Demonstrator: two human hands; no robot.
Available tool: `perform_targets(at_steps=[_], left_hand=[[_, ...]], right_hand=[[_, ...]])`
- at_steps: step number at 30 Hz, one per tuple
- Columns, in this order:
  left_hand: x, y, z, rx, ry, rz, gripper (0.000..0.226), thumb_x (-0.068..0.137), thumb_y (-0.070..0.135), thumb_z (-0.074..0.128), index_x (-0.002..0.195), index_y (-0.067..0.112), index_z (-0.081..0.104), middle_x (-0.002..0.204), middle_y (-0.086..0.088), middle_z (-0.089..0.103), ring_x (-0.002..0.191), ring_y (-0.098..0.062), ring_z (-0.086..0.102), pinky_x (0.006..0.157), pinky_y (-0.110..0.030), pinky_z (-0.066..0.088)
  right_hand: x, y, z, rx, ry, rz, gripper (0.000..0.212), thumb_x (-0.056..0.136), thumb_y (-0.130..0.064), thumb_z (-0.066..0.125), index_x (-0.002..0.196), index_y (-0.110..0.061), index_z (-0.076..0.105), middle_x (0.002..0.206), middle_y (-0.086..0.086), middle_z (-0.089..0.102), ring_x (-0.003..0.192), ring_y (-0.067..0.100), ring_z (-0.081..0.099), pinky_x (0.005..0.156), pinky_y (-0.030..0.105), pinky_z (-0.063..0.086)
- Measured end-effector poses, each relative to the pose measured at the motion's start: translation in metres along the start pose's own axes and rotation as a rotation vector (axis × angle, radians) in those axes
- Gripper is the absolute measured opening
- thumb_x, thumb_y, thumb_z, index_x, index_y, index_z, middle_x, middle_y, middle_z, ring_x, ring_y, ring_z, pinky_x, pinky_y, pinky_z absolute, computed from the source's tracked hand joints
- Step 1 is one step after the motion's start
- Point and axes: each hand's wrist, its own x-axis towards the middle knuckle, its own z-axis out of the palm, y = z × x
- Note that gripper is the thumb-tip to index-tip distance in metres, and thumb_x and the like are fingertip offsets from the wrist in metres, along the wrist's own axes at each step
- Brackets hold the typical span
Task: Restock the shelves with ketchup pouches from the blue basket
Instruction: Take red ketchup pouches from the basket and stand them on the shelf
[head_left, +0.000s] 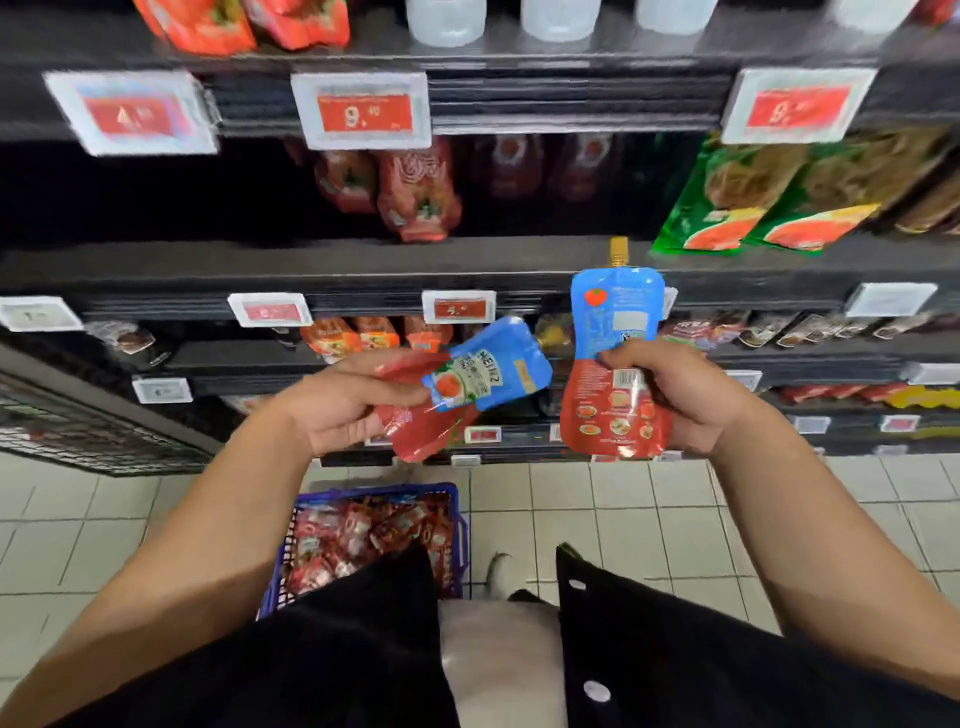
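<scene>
Evidently sorting stock before shelving, the person's left hand (343, 400) is gripping a tilted ketchup pouch (470, 379), thumb curled over it, spout pointing right. Just right of it, the right hand (670, 389) is pinching a second pouch (615, 358) upright, cap on top, probably ready to slot in standing. Beyond both, dark shelves (363, 260) are carrying red pouches and price tags (361, 109). Near the feet, the blue basket (374, 540) is sitting on pale tiled floor (649, 519), full of pouches.

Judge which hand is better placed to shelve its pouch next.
Probably the right hand: its ketchup pouch is upright, spout up, raised near the shelf edge. The left hand holds its pouch tilted, lower.
</scene>
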Motion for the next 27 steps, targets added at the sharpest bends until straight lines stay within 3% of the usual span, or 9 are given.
perform_targets(at_steps=[4, 7, 10, 13, 16, 20, 22, 24, 27], left_hand=[[0.013, -0.007, 0.015, -0.345, -0.001, 0.081, 0.058, 0.063, 0.013, 0.093, 0.118, 0.012, 0.075, 0.13, -0.021, 0.066, 0.114, -0.031, 0.068, 0.085, -0.039, 0.06], [0.02, -0.01, 0.031, -0.453, -0.064, 0.142, 0.045, 0.081, 0.003, 0.07, 0.126, 0.007, 0.069, 0.138, -0.024, 0.059, 0.12, -0.034, 0.064, 0.092, -0.044, 0.057], [0.028, -0.011, 0.044, -0.398, -0.078, 0.175, 0.056, 0.079, -0.007, 0.065, 0.134, 0.005, 0.057, 0.138, -0.024, 0.059, 0.117, -0.032, 0.066, 0.093, -0.041, 0.057], [0.036, -0.006, 0.056, -0.249, -0.046, 0.188, 0.056, 0.075, -0.013, 0.067, 0.128, 0.006, 0.062, 0.13, -0.022, 0.065, 0.111, -0.031, 0.069, 0.085, -0.037, 0.059], [0.043, 0.001, 0.063, -0.108, 0.01, 0.199, 0.055, 0.072, -0.011, 0.073, 0.124, 0.008, 0.067, 0.124, -0.021, 0.069, 0.109, -0.03, 0.07, 0.084, -0.038, 0.059], [0.057, 0.012, 0.075, -0.036, 0.141, 0.257, 0.047, 0.08, 0.014, 0.081, 0.125, 0.012, 0.066, 0.122, -0.013, 0.072, 0.111, -0.027, 0.07, 0.084, -0.035, 0.059], [0.065, 0.016, 0.079, -0.026, 0.203, 0.299, 0.048, 0.083, 0.019, 0.079, 0.128, 0.015, 0.063, 0.122, -0.011, 0.072, 0.111, -0.027, 0.07, 0.084, -0.036, 0.059], [0.07, 0.021, 0.081, 0.002, 0.241, 0.35, 0.047, 0.083, 0.019, 0.079, 0.127, 0.016, 0.063, 0.12, -0.011, 0.073, 0.11, -0.028, 0.071, 0.084, -0.037, 0.06], [0.077, 0.032, 0.083, 0.147, 0.299, 0.446, 0.044, 0.082, 0.014, 0.08, 0.123, 0.018, 0.064, 0.113, -0.008, 0.076, 0.105, -0.026, 0.073, 0.084, -0.038, 0.061]], right_hand=[[0.0, -0.011, -0.014, 0.271, -0.064, 0.008, 0.054, 0.085, -0.043, 0.053, 0.124, -0.008, 0.07, 0.123, 0.039, 0.061, 0.104, 0.046, 0.068, 0.089, 0.054, 0.056], [0.006, -0.01, -0.016, 0.386, -0.046, 0.024, 0.061, 0.087, -0.048, 0.048, 0.126, -0.005, 0.068, 0.121, 0.034, 0.064, 0.11, 0.047, 0.065, 0.098, 0.054, 0.05], [0.009, -0.01, -0.016, 0.466, -0.061, 0.014, 0.059, 0.088, -0.044, 0.047, 0.133, -0.008, 0.06, 0.115, 0.028, 0.063, 0.114, 0.051, 0.06, 0.106, 0.063, 0.04], [0.011, -0.017, -0.024, 0.52, -0.139, -0.031, 0.065, 0.094, -0.056, 0.045, 0.14, -0.012, 0.058, 0.109, 0.018, 0.064, 0.108, 0.043, 0.065, 0.105, 0.07, 0.037], [0.016, -0.025, -0.029, 0.399, -0.153, -0.012, 0.057, 0.091, -0.043, 0.052, 0.139, -0.013, 0.06, 0.098, 0.012, 0.065, 0.098, 0.036, 0.069, 0.105, 0.071, 0.036], [0.027, -0.028, -0.024, 0.284, -0.07, 0.0, 0.048, 0.09, -0.044, 0.059, 0.12, -0.009, 0.071, 0.087, 0.006, 0.059, 0.078, 0.024, 0.06, 0.086, 0.047, 0.052], [0.031, -0.027, -0.022, 0.25, 0.008, -0.007, 0.044, 0.092, -0.051, 0.06, 0.104, -0.012, 0.075, 0.08, 0.004, 0.057, 0.069, 0.02, 0.055, 0.071, 0.037, 0.051], [0.034, -0.029, -0.023, 0.187, 0.078, -0.055, 0.035, 0.091, -0.052, 0.063, 0.092, -0.018, 0.072, 0.077, 0.003, 0.061, 0.064, 0.018, 0.06, 0.062, 0.033, 0.052], [0.037, -0.039, -0.022, 0.098, 0.09, -0.244, 0.02, 0.099, -0.037, 0.057, 0.099, -0.021, 0.069, 0.089, 0.004, 0.074, 0.074, 0.018, 0.073, 0.063, 0.036, 0.059]])
